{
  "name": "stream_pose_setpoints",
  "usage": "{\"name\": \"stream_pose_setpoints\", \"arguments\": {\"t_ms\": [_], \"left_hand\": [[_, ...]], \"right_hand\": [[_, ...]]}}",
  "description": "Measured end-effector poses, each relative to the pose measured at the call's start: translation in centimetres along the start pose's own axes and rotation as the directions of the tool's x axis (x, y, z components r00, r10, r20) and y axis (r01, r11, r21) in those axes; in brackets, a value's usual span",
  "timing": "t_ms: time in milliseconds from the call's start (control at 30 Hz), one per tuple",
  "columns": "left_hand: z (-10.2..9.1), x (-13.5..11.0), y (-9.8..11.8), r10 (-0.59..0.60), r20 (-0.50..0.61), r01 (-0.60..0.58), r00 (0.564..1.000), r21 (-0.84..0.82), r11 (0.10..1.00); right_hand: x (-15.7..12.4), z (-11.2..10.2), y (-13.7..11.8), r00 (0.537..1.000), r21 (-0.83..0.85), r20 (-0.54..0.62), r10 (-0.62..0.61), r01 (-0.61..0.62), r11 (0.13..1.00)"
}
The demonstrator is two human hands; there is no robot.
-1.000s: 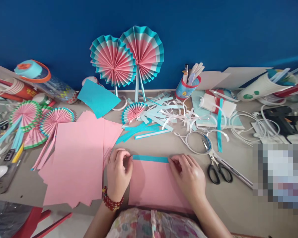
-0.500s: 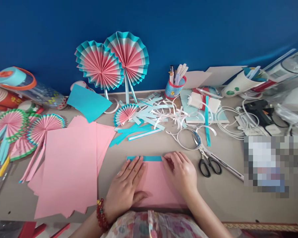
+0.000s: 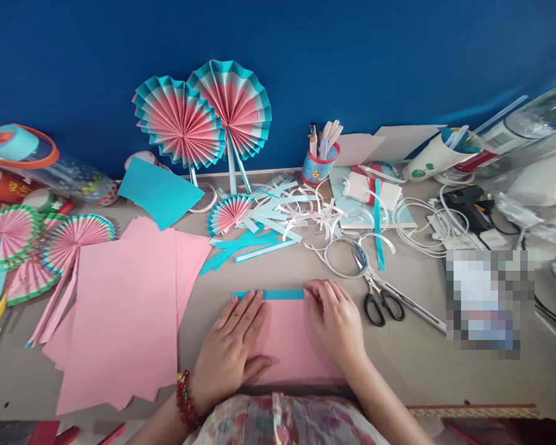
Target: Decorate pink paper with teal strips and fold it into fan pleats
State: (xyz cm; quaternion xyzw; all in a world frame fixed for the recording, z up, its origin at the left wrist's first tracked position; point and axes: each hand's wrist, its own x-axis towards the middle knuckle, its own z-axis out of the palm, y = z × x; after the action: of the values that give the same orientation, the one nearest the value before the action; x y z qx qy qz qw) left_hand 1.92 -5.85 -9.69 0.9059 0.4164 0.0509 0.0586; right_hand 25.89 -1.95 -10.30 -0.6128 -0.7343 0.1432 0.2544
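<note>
The pink sheet (image 3: pixel 290 337) lies on the tabletop (image 3: pixel 421 377) directly before the person. A teal strip (image 3: pixel 273 295) runs along its far edge. We place all other items relative to this sheet.

Risks, in our judgement:
- **Left of the sheet:** a loose stack of pink paper (image 3: pixel 120 309) lies close by. A sweep of the forearm could drag it onto the work.
- **On the sheet:** the strip is narrow and touched only at its ends. Uneven pressure could skew it off the edge or buckle its middle.
- **Right of the sheet:** the scissors (image 3: pixel 382 304) lie near the wrist, and a sideways reach could knock them.

Hands:
- **Left hand (image 3: pixel 234 346):** it lies flat, palm down on the left half of the sheet. The fingers are extended, with the tips reaching the strip's left end, and they grip nothing.
- **Right hand (image 3: pixel 336 321):** it rests on the sheet's right part. The fingers are curled, with the tips at the strip's right end. We cannot tell whether they pinch the strip or merely press it down.
</note>
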Motion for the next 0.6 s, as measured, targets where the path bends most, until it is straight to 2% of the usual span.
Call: {"name": "stream_pose_setpoints", "arguments": {"t_ms": [100, 200, 333, 467, 600], "left_hand": [[-0.1, 0.0, 0.1, 0.001, -0.002, -0.001, 1.000, 0.017, 1.000], [-0.2, 0.0, 0.2, 0.000, -0.014, 0.000, 1.000, 0.018, 1.000], [-0.3, -0.2, 0.1, 0.013, -0.030, -0.012, 0.999, 0.060, 0.998], [-0.3, -1.3, -0.3, -0.055, -0.061, 0.061, 0.997, 0.114, 0.992], [-0.3, -2.8, -0.6, -0.135, -0.110, 0.148, 0.985, 0.116, 0.982]], "right_hand": [[-0.2, -0.3, 0.3, 1.000, 0.006, -0.005, -0.009, 0.009, 1.000], [-0.5, -0.7, 0.6, 0.994, 0.049, 0.046, -0.102, 0.100, 0.994], [-0.8, -1.0, 1.2, 0.979, 0.020, 0.086, -0.183, 0.182, 0.983], [-1.0, -0.9, 1.6, 0.972, 0.008, 0.057, -0.227, 0.227, 0.974], [-1.1, -0.8, 1.5, 0.976, -0.005, 0.033, -0.217, 0.217, 0.976]]}}
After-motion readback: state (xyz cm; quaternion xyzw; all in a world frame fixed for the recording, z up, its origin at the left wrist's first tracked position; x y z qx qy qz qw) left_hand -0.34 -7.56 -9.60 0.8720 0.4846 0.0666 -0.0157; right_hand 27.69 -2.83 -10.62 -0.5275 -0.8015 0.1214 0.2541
